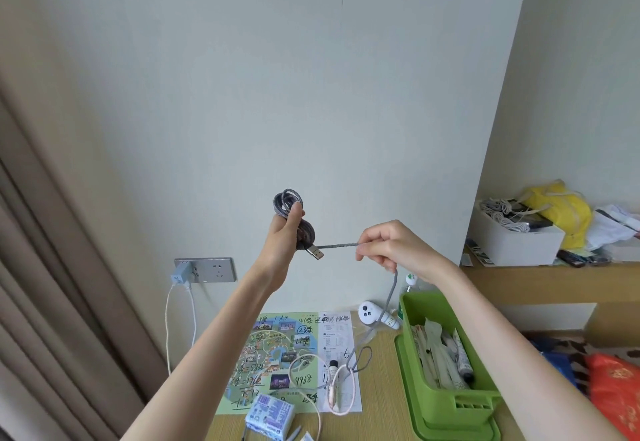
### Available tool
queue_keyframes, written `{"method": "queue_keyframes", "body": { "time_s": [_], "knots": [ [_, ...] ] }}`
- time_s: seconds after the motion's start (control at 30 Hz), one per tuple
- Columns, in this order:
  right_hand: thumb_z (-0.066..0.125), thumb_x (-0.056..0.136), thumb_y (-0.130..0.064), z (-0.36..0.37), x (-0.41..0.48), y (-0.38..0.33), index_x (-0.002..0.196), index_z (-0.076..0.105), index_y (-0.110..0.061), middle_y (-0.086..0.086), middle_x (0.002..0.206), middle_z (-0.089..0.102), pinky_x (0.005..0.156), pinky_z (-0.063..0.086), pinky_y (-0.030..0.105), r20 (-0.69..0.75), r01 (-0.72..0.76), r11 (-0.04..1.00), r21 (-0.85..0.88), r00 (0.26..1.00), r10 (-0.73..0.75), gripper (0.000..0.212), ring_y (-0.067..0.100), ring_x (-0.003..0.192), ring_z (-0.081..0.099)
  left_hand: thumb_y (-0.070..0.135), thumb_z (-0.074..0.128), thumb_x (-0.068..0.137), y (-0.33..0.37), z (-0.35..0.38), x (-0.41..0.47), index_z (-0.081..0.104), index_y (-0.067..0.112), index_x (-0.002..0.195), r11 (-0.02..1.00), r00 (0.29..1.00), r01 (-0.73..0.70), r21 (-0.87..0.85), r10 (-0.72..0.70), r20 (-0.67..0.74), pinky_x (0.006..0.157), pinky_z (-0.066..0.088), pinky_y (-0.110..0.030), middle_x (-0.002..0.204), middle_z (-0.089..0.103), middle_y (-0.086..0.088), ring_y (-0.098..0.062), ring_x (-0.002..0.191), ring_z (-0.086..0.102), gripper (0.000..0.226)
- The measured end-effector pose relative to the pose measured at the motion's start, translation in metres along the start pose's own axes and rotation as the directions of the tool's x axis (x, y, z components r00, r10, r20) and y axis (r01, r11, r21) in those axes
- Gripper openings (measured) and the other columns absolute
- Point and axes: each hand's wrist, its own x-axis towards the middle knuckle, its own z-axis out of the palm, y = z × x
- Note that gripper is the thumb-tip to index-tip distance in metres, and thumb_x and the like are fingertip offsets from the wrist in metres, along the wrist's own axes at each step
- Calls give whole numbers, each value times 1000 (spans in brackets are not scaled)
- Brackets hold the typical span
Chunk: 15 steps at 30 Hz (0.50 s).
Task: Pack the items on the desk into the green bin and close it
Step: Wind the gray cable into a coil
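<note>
High above the desk, my left hand [282, 243] grips a coiled bundle of grey braided USB cable [289, 203], with the USB plug sticking out below the thumb. My right hand [391, 246] pinches the same cable a short way along; the loose end hangs down to the wooden desk [377, 416]. The green bin [446, 402] stands open at the right on its green lid, with wrapped utensils and papers inside. On the desk lie a pink-white cable [341, 406], a small tube [333, 369], a blue tissue pack [270, 414] and a map sheet [277, 347].
A white controller [367, 311] and a bottle [410, 283] stand at the back of the desk. A wall socket [207, 270] holds a charger with white leads. Curtains hang at the left. A shelf at the right carries a white box [516, 243] and a yellow bag [557, 208].
</note>
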Motion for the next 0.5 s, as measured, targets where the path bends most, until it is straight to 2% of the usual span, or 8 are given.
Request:
{"method": "queue_keyframes", "body": {
  "time_s": [0.13,0.2,0.3,0.4,0.5],
  "knots": [
    [69,88,-23,-13,-1,1,61,61,-7,-2,44,38,46,29,24,-69,-27,998,-51,997,23,32,12,40,31,39,40,102,-2,-8,4,45,12,98,998,998,-55,12,54,23,71,42,-25,64,38,6,-9,61,38,27],
    [71,86,-26,-19,-2,2,55,56,-8,1,44,36,47,29,25,-110,-40,999,-37,993,36,38,13,40,29,39,40,102,-2,-13,8,41,14,93,998,998,-58,18,57,16,67,42,-22,61,32,8,-8,57,33,27],
    [74,83,-27,-25,-2,2,50,48,-12,-2,44,38,43,28,21,-192,-31,999,32,981,37,45,11,39,30,38,41,102,-4,-17,13,40,16,94,993,996,-91,78,90,7,66,34,-26,65,26,4,-10,60,25,24],
    [73,83,-27,-32,-2,3,48,52,-15,-2,45,40,41,25,19,-276,21,990,143,961,20,43,9,39,31,34,41,103,-8,-21,15,34,17,85,971,986,-165,170,162,31,55,28,-19,64,23,6,-4,52,22,26],
    [67,87,-21,-37,-2,3,57,62,-14,-3,48,39,43,20,20,-305,129,950,285,952,-38,31,8,40,26,30,42,103,-12,-24,14,31,15,82,940,974,-221,261,202,98,45,25,-10,62,26,9,-1,46,25,28]
  ]
}}
